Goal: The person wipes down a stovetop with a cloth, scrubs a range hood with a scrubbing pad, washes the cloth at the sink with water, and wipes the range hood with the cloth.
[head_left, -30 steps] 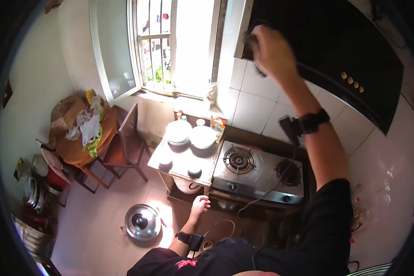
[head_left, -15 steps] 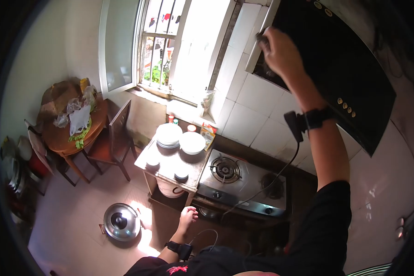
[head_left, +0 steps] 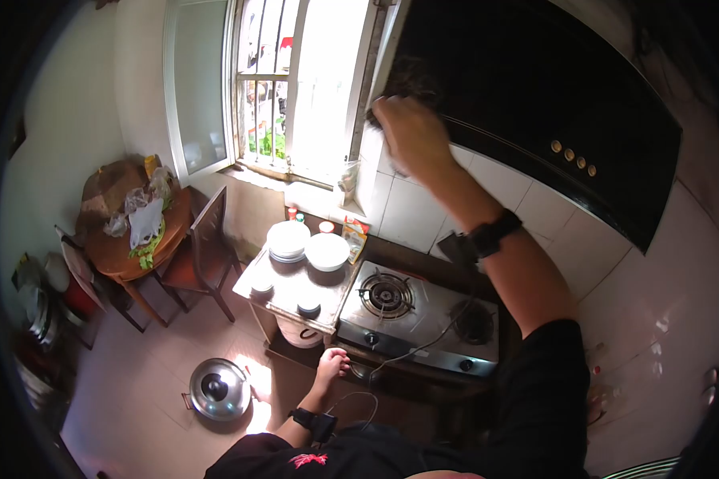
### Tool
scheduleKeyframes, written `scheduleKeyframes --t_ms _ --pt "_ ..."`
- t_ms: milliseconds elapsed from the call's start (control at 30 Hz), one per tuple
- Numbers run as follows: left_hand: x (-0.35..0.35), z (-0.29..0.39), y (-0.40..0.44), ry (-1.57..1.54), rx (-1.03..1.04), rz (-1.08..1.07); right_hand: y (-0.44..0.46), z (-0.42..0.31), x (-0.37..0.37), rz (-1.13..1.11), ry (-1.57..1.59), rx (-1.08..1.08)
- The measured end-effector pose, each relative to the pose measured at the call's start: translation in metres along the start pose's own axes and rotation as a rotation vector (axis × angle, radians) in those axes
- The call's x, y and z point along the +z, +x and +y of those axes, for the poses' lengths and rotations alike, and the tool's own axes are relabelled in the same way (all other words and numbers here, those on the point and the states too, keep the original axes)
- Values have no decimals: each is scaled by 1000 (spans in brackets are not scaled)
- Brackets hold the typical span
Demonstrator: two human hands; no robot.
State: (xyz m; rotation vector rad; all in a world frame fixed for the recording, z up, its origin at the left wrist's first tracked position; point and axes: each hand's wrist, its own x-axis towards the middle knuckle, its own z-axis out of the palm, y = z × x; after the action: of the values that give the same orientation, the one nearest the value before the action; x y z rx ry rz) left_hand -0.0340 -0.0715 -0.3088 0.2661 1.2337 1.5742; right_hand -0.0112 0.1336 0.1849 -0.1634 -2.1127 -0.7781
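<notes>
My right hand (head_left: 414, 136) is raised at the lower left edge of the black range hood (head_left: 535, 104). Its fingers are curled round something dark and blurred that I cannot make out. Low in front of me, my left hand (head_left: 333, 365) hangs near the front of the gas stove (head_left: 399, 343), its fingers curled together. Whether it holds anything is hidden. Below the hood, the stove shows two burners, and a thin cable from my right wrist crosses it.
Left of the stove, a small table (head_left: 319, 315) bears stacked white bowls (head_left: 287, 239). A lidded steel pan (head_left: 220, 389) sits on the floor. Farther left are a round wooden table (head_left: 108, 247) and chairs (head_left: 204, 251). An open window (head_left: 200, 88) is behind.
My right hand has moved left and down along the hood's edge, still curled. My left hand stays low with its fingers curled. The view has shifted and turned.
</notes>
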Motion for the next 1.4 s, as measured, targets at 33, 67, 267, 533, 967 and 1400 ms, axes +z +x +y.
scheduleKeyframes --t_ms 33,67,267,533,967,1400 --pt "5 -3 4 1 -7 -27 -7 -6 1 27 22 -61" --pt "10 -5 7 12 6 -49 -13 0 -4 37 26 -48" --pt "29 -21 4 47 56 16 -64 47 -55 21 132 8" --pt "23 -33 4 83 -15 3 -105 71 -96 -58 186 242" --pt "-29 40 85 166 -87 -214 4 -13 4 -72 127 57" --pt "-50 63 92 187 -164 -296 1 -22 -9 -68 70 106"
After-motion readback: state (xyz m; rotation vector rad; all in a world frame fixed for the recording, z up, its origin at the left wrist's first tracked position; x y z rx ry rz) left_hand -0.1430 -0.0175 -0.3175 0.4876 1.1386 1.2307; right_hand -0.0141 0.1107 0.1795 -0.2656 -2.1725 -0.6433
